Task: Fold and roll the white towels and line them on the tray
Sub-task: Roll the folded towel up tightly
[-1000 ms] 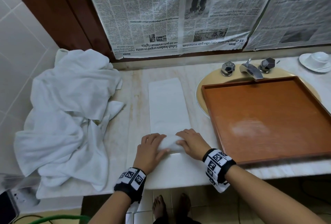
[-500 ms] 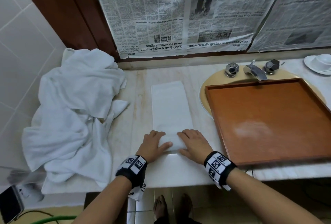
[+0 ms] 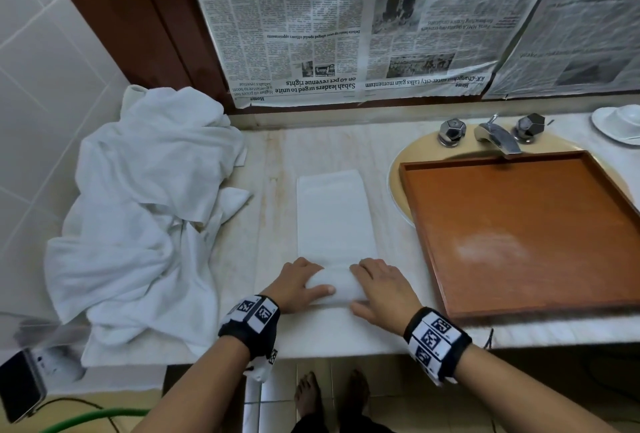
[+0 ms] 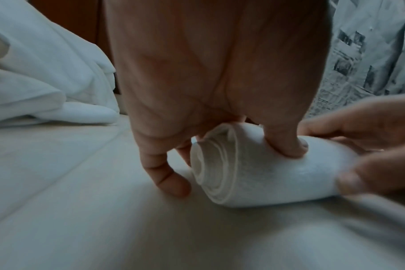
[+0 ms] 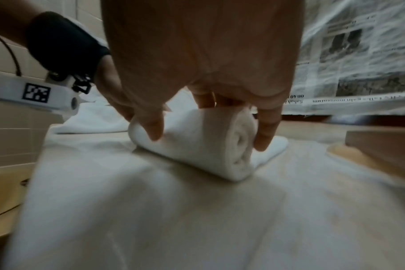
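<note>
Your fingers (image 4: 287, 144) curl over the rolled near end of the narrow folded white towel (image 3: 334, 218), thumbs pressed into the nearer side of the roll, so both hands grip it. Your left hand (image 3: 296, 285) takes the roll's left end, with one finger down on the cloth just beside the spiral edge, as the left wrist view shows. Your right hand (image 3: 382, 289) takes the right end, its outer finger against the spiral face in the right wrist view. The rest of the towel lies flat, stretching away from you across the pale marble counter (image 3: 273, 169), and the roll rests on a white cloth spread at the counter's near edge.

To your right, the square brown wooden tray (image 3: 519, 224) sits over the round beige sink basin (image 3: 398, 190), near the towel but apart from it; nothing lies in it. A chrome tap (image 3: 498, 136) with two faceted knobs stands behind the tray, and a white cup on a saucer (image 3: 620, 124) sits at the far right. To your left, a crumpled heap of white towels (image 3: 145, 211) covers the counter's end. Newspaper sheets (image 3: 346, 24) hang on the wall ahead.
</note>
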Demonstrator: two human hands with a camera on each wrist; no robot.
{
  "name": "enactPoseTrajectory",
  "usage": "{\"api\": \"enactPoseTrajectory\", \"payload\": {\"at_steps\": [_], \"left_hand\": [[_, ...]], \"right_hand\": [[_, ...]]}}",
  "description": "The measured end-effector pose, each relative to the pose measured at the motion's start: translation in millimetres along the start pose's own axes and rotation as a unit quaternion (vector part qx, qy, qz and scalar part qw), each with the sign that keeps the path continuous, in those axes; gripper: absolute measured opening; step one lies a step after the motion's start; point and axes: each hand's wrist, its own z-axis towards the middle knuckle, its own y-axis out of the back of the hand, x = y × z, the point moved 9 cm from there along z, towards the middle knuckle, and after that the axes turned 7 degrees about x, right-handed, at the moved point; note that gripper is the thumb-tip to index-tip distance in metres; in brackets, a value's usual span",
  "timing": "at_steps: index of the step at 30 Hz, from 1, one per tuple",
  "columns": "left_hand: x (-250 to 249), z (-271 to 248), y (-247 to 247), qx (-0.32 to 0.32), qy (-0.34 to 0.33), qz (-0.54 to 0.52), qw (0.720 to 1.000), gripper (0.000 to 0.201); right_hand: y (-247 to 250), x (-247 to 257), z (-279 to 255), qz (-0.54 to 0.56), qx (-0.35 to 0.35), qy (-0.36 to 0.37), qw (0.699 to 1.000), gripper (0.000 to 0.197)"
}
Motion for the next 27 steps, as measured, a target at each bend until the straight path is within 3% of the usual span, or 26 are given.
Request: {"api": "enactPoseTrajectory", "payload": {"at_steps": [3, 7, 9, 11, 12, 15, 17, 20, 25, 27], "left_hand": [[-1, -7, -1, -0.041, 0.005, -0.005, 0.999, 0.087], [-17, -22, 2, -0.167, -0.053, 0.125, 0.977, 0.073], [-15, -21, 1, -0.155, -0.046, 0.106, 0.981, 0.077], [-11, -15, 1, -0.114, -0.036, 0.069, 0.990, 0.082], [-10, -12, 1, -0.092, -0.032, 0.053, 0.994, 0.085], [-4, 0, 6, -0.047, -0.021, 0.014, 0.999, 0.088], [0, 7, 7, -0.024, -0.011, 0.007, 1.000, 0.086], [-1, 9, 7, -0.016, 0.004, -0.008, 1.000, 0.090], [-22, -11, 14, -0.129, -0.045, 0.046, 0.990, 0.075], [-17, -12, 11, -0.134, -0.055, 0.028, 0.989, 0.077]], "right_hand": [[-6, -10, 5, 0.070, 0.021, -0.025, 0.997, 0.056], [-2, -23, 24, 0.190, 0.118, -0.074, 0.972, 0.057], [-6, -27, 29, 0.207, 0.182, -0.087, 0.957, 0.068], [-7, -30, 28, 0.194, 0.207, -0.093, 0.954, 0.063], [-4, -29, 26, 0.169, 0.187, -0.086, 0.964, 0.060], [17, -11, 17, 0.038, 0.037, -0.009, 0.999, 0.060], [14, 0, 13, -0.022, 0.005, 0.020, 1.000, 0.056], [6, -5, 21, -0.011, 0.017, 0.015, 1.000, 0.052], [4, -20, 34, 0.151, 0.110, -0.029, 0.982, 0.048], [2, -21, 35, 0.197, 0.158, -0.044, 0.966, 0.046]]}}
